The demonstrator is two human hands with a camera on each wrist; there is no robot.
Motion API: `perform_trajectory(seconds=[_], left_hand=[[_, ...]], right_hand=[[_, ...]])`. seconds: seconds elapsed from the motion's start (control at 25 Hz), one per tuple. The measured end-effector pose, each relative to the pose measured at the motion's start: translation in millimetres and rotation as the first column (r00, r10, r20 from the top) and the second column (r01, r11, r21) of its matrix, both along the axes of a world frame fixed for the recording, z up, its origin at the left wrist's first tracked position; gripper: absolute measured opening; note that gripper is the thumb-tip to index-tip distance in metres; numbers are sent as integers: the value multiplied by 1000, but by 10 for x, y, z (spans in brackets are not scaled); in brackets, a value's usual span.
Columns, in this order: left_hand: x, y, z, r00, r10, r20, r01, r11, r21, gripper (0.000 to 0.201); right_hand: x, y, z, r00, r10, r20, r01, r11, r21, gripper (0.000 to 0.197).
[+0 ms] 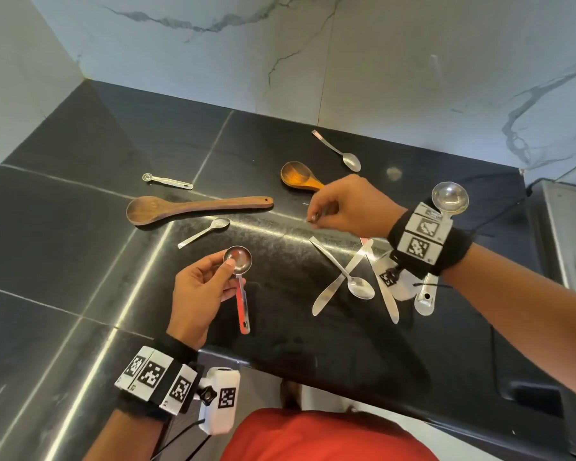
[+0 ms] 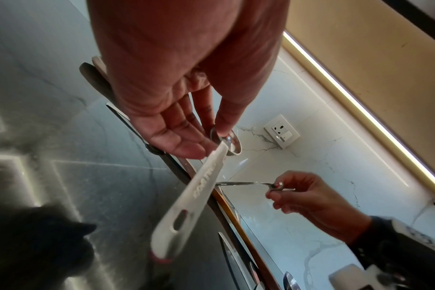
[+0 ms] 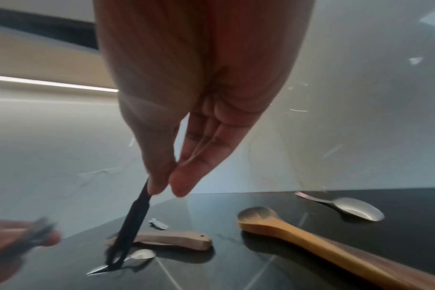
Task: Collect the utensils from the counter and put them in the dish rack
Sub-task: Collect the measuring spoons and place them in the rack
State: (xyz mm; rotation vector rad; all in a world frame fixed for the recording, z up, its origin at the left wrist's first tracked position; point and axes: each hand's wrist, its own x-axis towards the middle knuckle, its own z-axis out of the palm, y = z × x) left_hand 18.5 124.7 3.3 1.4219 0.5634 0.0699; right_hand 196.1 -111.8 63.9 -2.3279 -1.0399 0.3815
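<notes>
Pretty early in this one, I'd say. Most of the utensils are lying on the black counter (image 1: 80, 261) and I can't see a dish rack for sure in any view, so nothing looks racked as far as the pictures show.

Left hand (image 1: 197, 294) is palm up, thumb pinching the measuring spoon (image 1: 240, 277) right at the bowl, the other fingers only loosely curved under it. The handle with its red strip hangs down toward the person, clear of the counter.

Right hand (image 1: 346, 207) has thumb and fingertips pressed together on a thin dark-looking metal utensil (image 3: 129, 221). The wrist view shows it dangling from the fingers with its far end down near the counter. It's blurry, so I can't tell exactly what sort of utensil it is or whether it's touching the surface.

What's left, roughly:
- big wooden spoon (image 1: 193, 207) and a small teaspoon (image 1: 207, 229) just beyond the left hand
- tiny measuring spoon (image 1: 167, 181) farther out past those
- short wooden scoop (image 1: 300, 178) right beside the right hand's fingers, a steel spoon (image 1: 343, 153) beyond it
- a crossed pile of a knife (image 1: 340, 281) and spoons under the right wrist, on the person's side

So two picked up, the bulk to go.
</notes>
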Motion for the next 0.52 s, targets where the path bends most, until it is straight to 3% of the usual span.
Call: perform_trajectory(seconds=[0.12, 0.24, 0.36, 0.52], left_hand=[[-49, -80, 36, 996, -82, 21, 81, 995, 60, 21], [-108, -271, 101, 981, -189, 30, 187, 980, 73, 21], [-207, -487, 176, 978, -207, 24, 204, 973, 105, 21], [-351, -596, 240, 993, -121, 11, 119, 990, 76, 22]], right_hand=[[-356, 97, 153, 960, 276, 42, -267, 951, -156, 14], [-555, 240, 153, 894, 441, 76, -426, 891, -160, 17], [-591, 290, 119, 849, 514, 125, -500, 857, -123, 18], [-624, 210, 17, 808, 553, 203, -542, 833, -109, 23]])
